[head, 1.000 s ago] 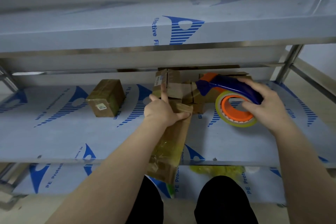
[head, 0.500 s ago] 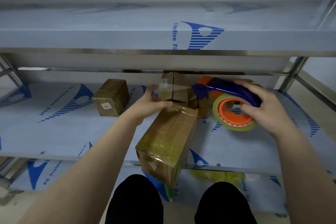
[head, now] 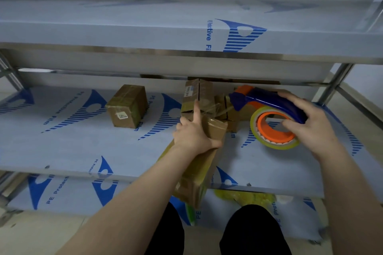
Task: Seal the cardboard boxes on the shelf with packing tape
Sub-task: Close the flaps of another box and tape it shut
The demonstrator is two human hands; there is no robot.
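Left hand [head: 192,134] grips the far end of the long cardboard box [head: 199,174], thumb and lower fingers wrapped round it, forefinger held straight toward the back. That box lies on the middle shelf [head: 83,151] with its near end hanging over the front edge. Glossy tape shows along it and over the gripped end, so it looks largely sealed. Right hand [head: 310,130], a little farther in, curls round the blue handle of the tape dispenser [head: 269,101], thumb against the orange core. A clear tape strand [head: 215,109] runs from dispenser to box, not yet cut. Beyond, the small box [head: 126,107] at left looks wrapped. The cluster of boxes [head: 196,95] at the back shows a dark seam, so it is probably left to do.
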